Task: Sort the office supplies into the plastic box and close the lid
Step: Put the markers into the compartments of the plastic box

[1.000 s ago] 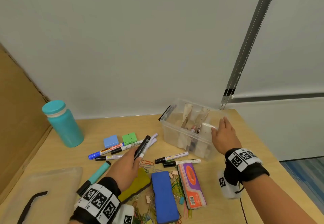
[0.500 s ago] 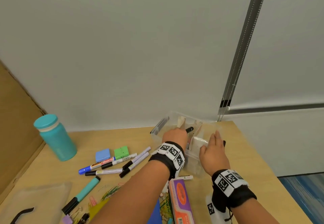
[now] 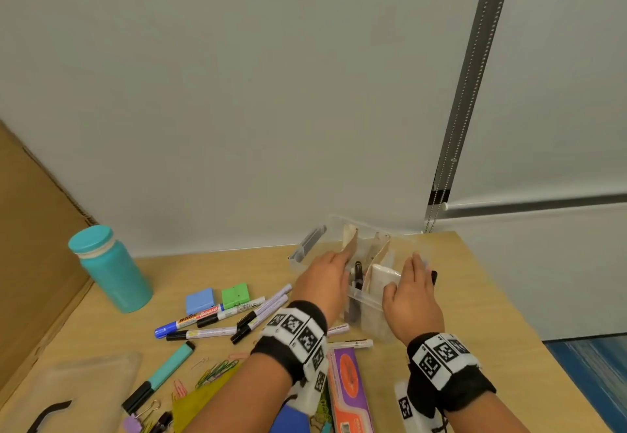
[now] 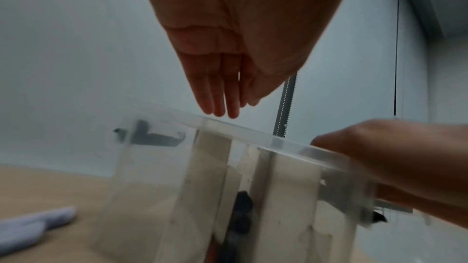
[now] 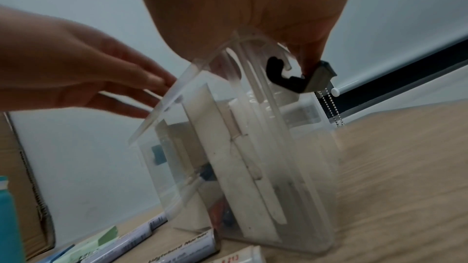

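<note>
Table back-right: plastic box, lid off. My right hand grips its right rim, my left hand flat-fingered and empty over its left side. Markers lie left of the box, nearer my left hand.

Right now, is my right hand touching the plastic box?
Touching. The right wrist view shows the right hand pressed onto the rim of the plastic box, with a fingertip on its black latch.

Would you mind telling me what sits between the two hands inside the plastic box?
In the head view, a black marker stands between cardboard dividers, between left hand and right hand.
</note>
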{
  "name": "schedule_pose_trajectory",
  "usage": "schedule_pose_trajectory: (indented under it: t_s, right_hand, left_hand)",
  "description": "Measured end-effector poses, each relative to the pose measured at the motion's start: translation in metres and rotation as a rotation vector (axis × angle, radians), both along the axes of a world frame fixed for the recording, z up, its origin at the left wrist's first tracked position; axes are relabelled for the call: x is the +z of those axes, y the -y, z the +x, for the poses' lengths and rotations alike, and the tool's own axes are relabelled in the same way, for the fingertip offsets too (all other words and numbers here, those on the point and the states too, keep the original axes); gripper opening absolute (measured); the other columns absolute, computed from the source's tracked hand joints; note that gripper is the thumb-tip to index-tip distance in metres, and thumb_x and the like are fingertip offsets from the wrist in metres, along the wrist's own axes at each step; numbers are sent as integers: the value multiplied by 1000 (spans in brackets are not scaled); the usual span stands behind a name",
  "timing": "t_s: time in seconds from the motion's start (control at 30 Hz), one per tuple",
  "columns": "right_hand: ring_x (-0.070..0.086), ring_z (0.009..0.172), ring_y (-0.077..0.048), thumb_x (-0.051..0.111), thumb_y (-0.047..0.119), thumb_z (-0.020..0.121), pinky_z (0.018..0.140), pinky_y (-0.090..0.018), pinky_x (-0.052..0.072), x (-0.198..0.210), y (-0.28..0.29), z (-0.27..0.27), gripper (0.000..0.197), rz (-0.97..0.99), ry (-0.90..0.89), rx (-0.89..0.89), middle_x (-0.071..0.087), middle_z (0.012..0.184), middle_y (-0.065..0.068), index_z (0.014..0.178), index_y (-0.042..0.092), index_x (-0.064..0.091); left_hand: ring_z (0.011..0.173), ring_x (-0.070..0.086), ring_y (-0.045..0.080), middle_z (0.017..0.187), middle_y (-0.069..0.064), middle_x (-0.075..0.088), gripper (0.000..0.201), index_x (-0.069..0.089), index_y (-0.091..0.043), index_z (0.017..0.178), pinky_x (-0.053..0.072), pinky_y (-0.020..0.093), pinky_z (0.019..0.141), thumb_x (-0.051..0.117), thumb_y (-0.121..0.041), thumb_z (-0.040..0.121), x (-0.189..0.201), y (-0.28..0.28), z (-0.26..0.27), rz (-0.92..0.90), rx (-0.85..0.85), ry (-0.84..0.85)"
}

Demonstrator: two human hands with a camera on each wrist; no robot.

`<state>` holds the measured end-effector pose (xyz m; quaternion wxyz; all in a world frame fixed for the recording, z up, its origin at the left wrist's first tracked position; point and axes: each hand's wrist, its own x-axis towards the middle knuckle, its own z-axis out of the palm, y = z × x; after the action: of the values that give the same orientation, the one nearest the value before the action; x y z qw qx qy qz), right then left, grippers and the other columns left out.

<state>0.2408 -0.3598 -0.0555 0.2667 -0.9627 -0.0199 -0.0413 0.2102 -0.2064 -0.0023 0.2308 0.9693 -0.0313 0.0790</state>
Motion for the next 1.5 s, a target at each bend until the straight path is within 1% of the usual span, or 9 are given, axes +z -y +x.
schedule_pose_trajectory:
  t_s: [0.27,0.43,0.57,0.7,0.83,1.0,1.3,1.4,1.5]
  right_hand:
    - [10,146,-32,31,26,96,116,-45,25,-3,2,3,55,-74,58,23,11,159,-11,147,8,25]
    - [19,141,-39,37,25,94,113,-52,26,-5,2,-3,51,-115,99,-10,18,157,-14,142,9,34]
    - [24,138,-39,50,18,90,113,-51,22,10,-17,-30,43,-125,359,64,34,148,-14,132,11,45]
    - [47,109,-21,55,13,86,92,-34,42,23,-51,-62,19,-93,565,388,55,110,-2,104,15,58]
    - [53,96,-21,47,19,92,73,-30,45,5,-79,-69,15,-348,213,577,58,103,1,104,19,56]
    - [52,111,-24,46,18,93,79,-34,46,-20,-101,-60,27,-602,-181,465,54,118,-3,118,19,53]
    - [53,109,-23,55,18,89,88,-36,47,-33,-116,-54,24,-721,-219,447,56,115,-3,113,19,57]
    - [55,106,-25,49,15,90,102,-38,35,-34,-115,-58,23,-688,-116,448,61,109,-3,112,18,50]
    - [59,100,-24,42,7,88,116,-42,18,-39,-114,-67,22,-572,23,435,64,102,-3,109,16,43]
  left_hand:
    - [118,49,6,128,-11,54,32,50,-30,129,40,19,97,39,-25,99,-50,-67,-101,-58,107,-93]
    - [116,51,9,123,-11,57,27,56,-32,120,43,25,98,43,-25,97,-67,-110,-137,-37,281,-176]
    - [117,51,16,125,-4,58,27,58,-27,119,43,32,100,46,-25,95,-69,-163,-146,50,407,-239]
    - [102,56,19,110,-1,60,14,61,-29,100,48,34,90,53,-36,90,-62,-200,-151,170,477,-434]
    - [83,58,13,87,-9,58,17,54,-31,82,47,27,74,58,-48,85,-61,-213,-165,187,412,-607]
    - [88,61,15,96,-7,61,18,55,-28,92,51,31,81,59,-43,83,-73,-219,-182,199,349,-635]
    - [88,63,15,97,-5,64,25,58,-25,98,53,31,82,54,-46,87,-80,-231,-189,260,254,-632]
    - [85,62,18,94,-1,64,20,55,-20,99,52,32,79,50,-38,91,-75,-241,-187,115,265,-559]
    - [81,59,16,94,0,60,10,50,-19,101,49,34,77,48,-27,95,-68,-254,-183,-231,212,-452]
